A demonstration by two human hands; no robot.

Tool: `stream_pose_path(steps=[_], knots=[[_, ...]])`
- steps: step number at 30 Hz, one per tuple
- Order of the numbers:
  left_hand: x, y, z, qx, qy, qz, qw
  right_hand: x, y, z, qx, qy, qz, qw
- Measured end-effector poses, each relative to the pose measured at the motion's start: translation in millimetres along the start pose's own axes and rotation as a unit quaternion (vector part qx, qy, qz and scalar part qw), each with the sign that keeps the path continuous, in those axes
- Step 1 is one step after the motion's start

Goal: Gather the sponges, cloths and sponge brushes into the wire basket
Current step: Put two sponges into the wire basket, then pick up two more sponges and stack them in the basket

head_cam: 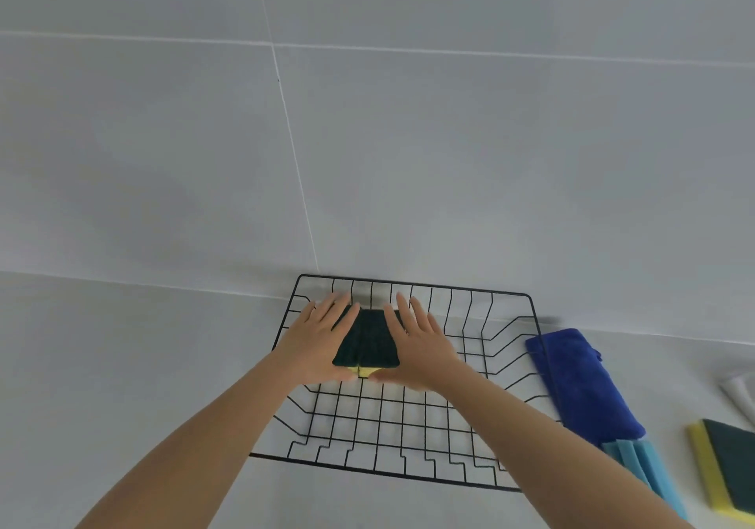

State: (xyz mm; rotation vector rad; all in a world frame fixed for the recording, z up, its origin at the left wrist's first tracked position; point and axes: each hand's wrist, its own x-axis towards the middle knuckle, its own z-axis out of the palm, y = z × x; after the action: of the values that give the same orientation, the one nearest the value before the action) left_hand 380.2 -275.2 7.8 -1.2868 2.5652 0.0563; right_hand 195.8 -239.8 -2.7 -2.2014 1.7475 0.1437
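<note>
Sponges (366,342): two side by side in far-left corner of wire basket (531,359) | left hand (316,338) and right hand (421,349): flat, fingers spread, bracketing pair, no closed grip | technique: press together, square against wall | blue cloth (580,381) outside on bench (122,365).

Grey counter (122,365) — basket (408,475), cloth (580,385), sponge (727,467)

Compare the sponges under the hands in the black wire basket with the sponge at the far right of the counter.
The dark-green-topped yellow sponges in the black wire basket are two, side by side; the green-and-yellow sponge at the counter's right edge looks like one, cut off by the frame. The basket pair sits between the left hand and right hand; the counter one lies untouched, outside the black wire basket. Both lie green side up.
</note>
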Motion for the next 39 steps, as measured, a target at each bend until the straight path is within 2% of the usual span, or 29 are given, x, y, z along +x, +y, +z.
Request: stream_pose_path(steps=[6,10,13,18,29,33,39], knots=[[-26.0,37.9,-23.1,-0.026,0.052,-0.005,0.998,-64.2,18.9,-23.1,0.0,0.03,0.033,0.999],[-41.6,80.1,-39.8,-0.054,0.115,-0.001,0.992,-119.9,34.8,-34.3,0.015,0.058,0.056,0.997],[-50.3,117.0,-48.4,-0.059,0.133,0.011,0.989,-162.1,49.6,-34.8,0.021,0.077,0.072,0.994],[-56.6,186.5,-51.3,-0.064,0.121,0.059,0.989,-228.5,82.0,-22.0,0.011,0.09,0.122,0.988],[-47.0,339.4,-43.4,-0.063,0.034,0.172,0.983,-370.3,151.5,14.8,0.056,0.037,0.229,0.971],[-44.6,370.4,-27.3,-0.054,0.0,0.199,0.978,-399.7,163.8,39.9,0.07,0.008,0.258,0.964],[-47.2,389.6,-7.0,-0.057,-0.042,0.188,0.98,-419.5,158.1,71.9,0.107,-0.053,0.276,0.954]])
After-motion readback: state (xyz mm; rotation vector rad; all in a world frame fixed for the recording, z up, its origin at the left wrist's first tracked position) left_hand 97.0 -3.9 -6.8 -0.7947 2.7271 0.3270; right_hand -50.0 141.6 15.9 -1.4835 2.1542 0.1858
